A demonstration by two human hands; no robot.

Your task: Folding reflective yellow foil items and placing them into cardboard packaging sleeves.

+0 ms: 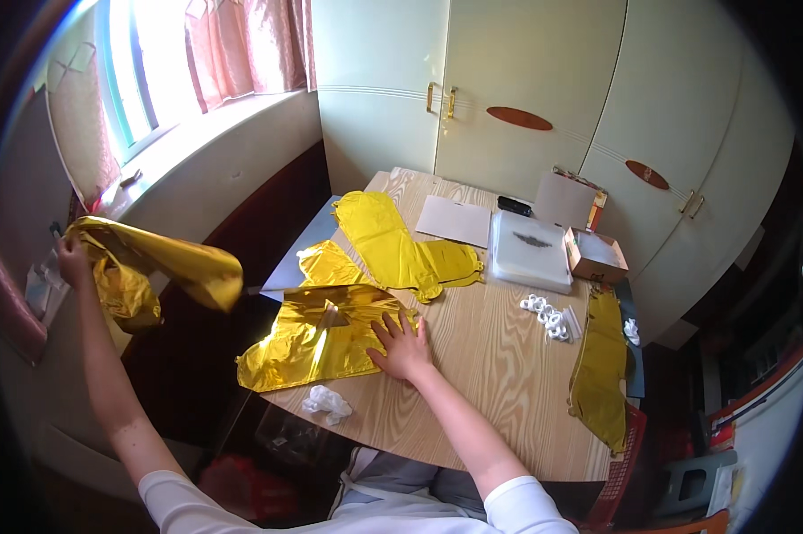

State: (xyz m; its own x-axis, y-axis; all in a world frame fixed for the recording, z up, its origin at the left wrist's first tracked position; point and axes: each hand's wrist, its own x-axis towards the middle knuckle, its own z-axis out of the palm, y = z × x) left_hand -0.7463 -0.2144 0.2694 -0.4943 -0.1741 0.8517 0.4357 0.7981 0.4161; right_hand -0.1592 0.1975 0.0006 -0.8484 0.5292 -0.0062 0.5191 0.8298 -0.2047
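Observation:
Raised at the far left, off the table, my left hand (74,265) is closed on one end of a flat gold foil balloon (174,258), whose other end hangs out to the right. My right hand (403,349) lies with fingers spread on the right edge of another flat gold foil balloon (299,356), near the table's front left. Behind that one, more deflated gold foil balloons (375,231) overlap each other. A crumpled white piece (328,403), its material unclear, sits at the front edge.
The wooden table (499,383) also bears a grey sheet (453,220), a stack of clear plastic bags (531,254), an open carton (595,255) and small white rolls (548,316). Another gold foil balloon (600,369) hangs over the right edge. A window sill (197,133) is at left, cabinets (526,62) behind.

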